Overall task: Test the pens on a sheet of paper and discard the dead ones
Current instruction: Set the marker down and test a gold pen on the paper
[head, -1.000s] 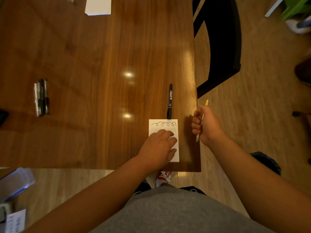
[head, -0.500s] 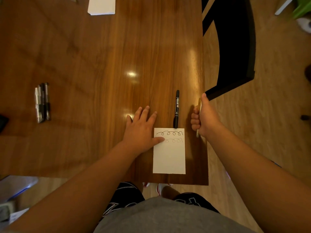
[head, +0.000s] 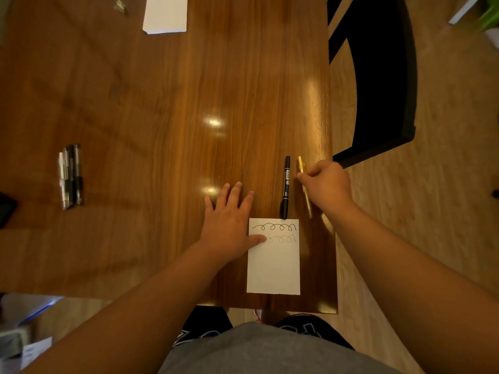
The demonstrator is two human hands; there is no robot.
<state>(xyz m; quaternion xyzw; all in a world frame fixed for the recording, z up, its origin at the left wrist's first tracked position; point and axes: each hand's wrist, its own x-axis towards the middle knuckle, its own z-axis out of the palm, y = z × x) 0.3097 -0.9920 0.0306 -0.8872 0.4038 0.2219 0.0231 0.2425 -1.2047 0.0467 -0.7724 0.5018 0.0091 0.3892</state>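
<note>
Beside the black marker (head: 286,184), right hand (head: 328,184) now lower, fingers pinching the yellow pen (head: 304,186); left hand (head: 229,225) still flat, spread.

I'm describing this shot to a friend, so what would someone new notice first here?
The white sheet of paper near the table's near edge, carrying two loopy scribbles, with the left hand pinning its left edge. Just beyond it lies a black marker, and beside that the right hand grips a yellow pen. A cluster of pens waits far left.
</note>
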